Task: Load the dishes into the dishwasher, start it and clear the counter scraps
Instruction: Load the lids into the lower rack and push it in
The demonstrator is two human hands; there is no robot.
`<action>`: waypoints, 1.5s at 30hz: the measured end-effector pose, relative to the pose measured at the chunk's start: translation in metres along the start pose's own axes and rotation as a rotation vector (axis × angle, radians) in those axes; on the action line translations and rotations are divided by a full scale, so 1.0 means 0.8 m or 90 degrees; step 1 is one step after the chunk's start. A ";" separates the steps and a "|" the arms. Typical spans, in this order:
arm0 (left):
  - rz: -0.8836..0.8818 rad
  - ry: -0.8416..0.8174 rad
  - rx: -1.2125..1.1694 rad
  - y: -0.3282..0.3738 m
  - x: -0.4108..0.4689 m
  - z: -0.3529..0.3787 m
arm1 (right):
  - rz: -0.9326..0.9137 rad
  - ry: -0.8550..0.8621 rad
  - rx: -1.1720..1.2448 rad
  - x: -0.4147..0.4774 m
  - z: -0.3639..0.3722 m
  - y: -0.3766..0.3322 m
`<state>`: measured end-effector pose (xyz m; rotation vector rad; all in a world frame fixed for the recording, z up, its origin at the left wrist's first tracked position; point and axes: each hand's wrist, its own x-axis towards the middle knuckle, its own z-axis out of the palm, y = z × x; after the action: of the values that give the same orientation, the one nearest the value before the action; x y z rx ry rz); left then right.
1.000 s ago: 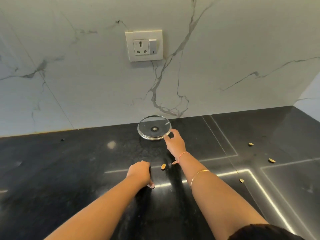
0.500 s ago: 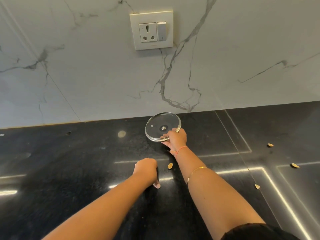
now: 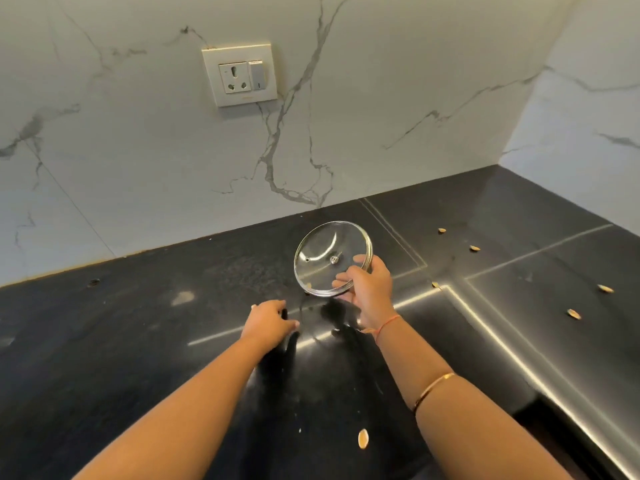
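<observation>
Vs 0.5 s ago: the round glass lid (image 3: 322, 258) w/ steel rim is up off the black polished stone counter (image 3: 138, 341), tilted on edge w/ its face toward the camera; before it lay flat near the wall w/ fingertips just at its rim. Right hand (image 3: 367, 289) grips the lid's lower right rim, thumb over the near face, fingers curled behind, wrist bent back; red thread (image 3: 388, 323) at the wrist, thin gold bangle (image 3: 433, 389) on the forearm. Left hand (image 3: 272, 320) was fisted, now lies loose, fingers out, tips on the counter, holding nothing, just left of the lid. Small tan peel scraps (image 3: 363, 438) dot the counter, one near the front, others well right. Cream wall socket w/ switch (image 3: 240, 76) on the white veined marble wall (image 3: 415, 81); its tiny mark is unreadable.
</observation>
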<state>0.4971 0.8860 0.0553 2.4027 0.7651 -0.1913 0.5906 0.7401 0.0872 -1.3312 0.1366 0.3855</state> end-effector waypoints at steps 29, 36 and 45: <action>0.279 -0.066 0.261 -0.062 -0.269 0.126 | -0.094 0.606 0.061 -0.564 -0.217 0.146; 0.529 -0.267 0.278 -0.041 -0.490 0.282 | -0.027 0.724 0.082 -0.685 -0.318 0.216; 0.609 -0.505 0.382 -0.056 -0.701 0.416 | 0.145 0.884 0.062 -0.936 -0.489 0.340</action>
<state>0.0248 0.4510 -0.0652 2.5817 -0.8995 -0.9763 -0.1525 0.2673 -0.0217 -1.2740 1.4410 -0.4216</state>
